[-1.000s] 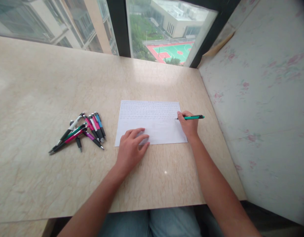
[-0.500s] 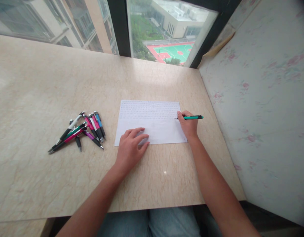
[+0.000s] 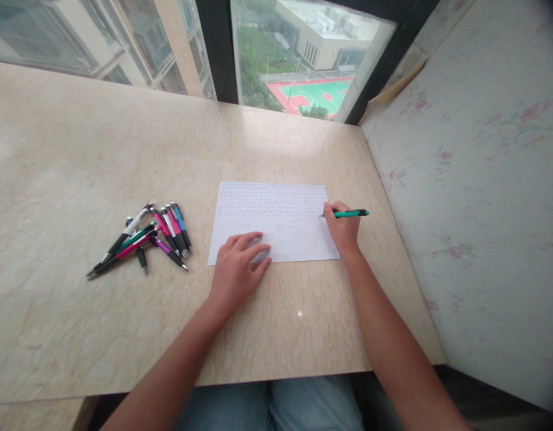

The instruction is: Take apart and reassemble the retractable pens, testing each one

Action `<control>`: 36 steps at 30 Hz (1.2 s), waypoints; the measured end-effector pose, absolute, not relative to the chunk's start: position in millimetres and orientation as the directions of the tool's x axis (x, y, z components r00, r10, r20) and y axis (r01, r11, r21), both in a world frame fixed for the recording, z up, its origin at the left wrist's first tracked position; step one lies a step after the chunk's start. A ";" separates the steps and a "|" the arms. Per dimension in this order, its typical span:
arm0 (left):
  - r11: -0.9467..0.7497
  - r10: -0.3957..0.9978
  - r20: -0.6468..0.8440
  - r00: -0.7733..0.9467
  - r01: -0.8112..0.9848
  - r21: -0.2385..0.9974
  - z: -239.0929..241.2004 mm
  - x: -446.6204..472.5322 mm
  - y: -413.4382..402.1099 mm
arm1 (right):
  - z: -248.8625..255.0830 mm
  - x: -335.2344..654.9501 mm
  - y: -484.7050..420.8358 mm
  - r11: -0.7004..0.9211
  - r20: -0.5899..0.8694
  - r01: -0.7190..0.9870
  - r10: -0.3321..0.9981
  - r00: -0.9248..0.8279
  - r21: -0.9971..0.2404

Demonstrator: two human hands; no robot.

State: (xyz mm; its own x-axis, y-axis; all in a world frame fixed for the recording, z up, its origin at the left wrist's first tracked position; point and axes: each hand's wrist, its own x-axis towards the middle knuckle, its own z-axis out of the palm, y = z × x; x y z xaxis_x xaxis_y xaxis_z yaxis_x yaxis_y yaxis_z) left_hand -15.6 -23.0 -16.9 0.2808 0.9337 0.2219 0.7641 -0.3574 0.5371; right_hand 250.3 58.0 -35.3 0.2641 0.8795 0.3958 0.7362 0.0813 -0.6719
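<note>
A white sheet of paper with several lines of handwriting lies on the beige marble table. My left hand rests flat on the sheet's lower left part, fingers spread. My right hand grips a green pen, its tip touching the paper near the right edge at the end of a written line.
A pile of several pens, pink, green, blue, white and purple, lies on the table to the left of the paper. A window runs along the far edge. A floral-papered wall stands close on the right.
</note>
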 end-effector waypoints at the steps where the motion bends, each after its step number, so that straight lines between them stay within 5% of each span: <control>1: -0.357 0.934 0.222 0.280 0.764 0.537 -16.7 -15.6 -23.1 | -35.3 250.5 57.8 0.085 0.400 0.740 0.879 0.259 -0.667; 36: -0.359 0.934 0.215 0.287 0.757 0.547 -16.7 -16.0 -24.0 | -37.0 253.4 56.0 0.064 0.446 0.778 0.847 0.288 -0.625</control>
State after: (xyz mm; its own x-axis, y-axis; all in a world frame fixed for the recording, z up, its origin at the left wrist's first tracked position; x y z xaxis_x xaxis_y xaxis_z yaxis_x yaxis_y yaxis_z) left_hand -16.0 -24.0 -16.7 0.2868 0.9335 0.2152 0.7566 -0.3585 0.5469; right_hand 253.4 56.0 -37.0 0.2883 0.8472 0.4463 0.7781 0.0643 -0.6248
